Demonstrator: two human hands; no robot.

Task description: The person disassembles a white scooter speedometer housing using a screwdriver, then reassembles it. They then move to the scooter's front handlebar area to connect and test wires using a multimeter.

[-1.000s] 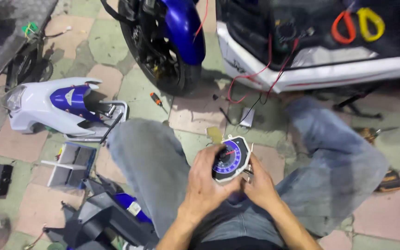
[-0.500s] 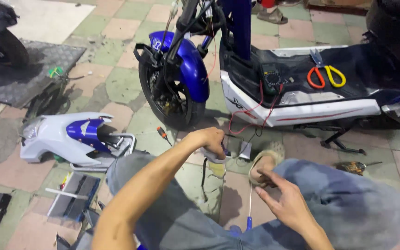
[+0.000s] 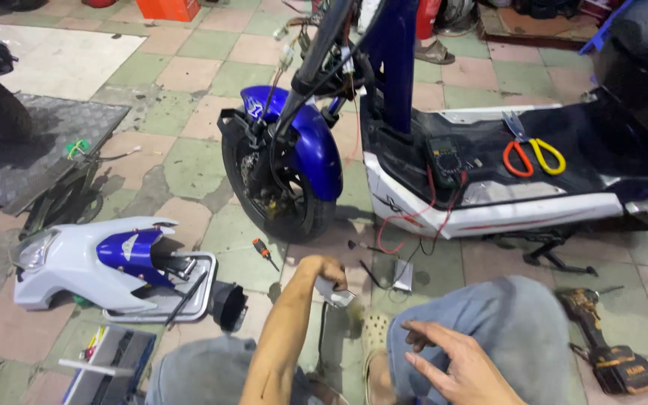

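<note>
Head view: left hand (image 3: 326,271), lower centre, fingers closed on a small grey part (image 3: 337,294) over the tiled floor (image 3: 189,169). Right hand (image 3: 455,361), lower right, fingers spread, empty, near the knee.

Open tiled floor (image 3: 189,161) is left at upper centre-left of the frame. The centre is blocked by the blue front wheel (image 3: 283,176) and scooter footboard (image 3: 489,202). Lower left is taken by a white-and-blue fairing (image 3: 106,266) (a small screwdriver (image 3: 265,253) lies just beside the wheel), lower right by a drill (image 3: 609,349).
</note>
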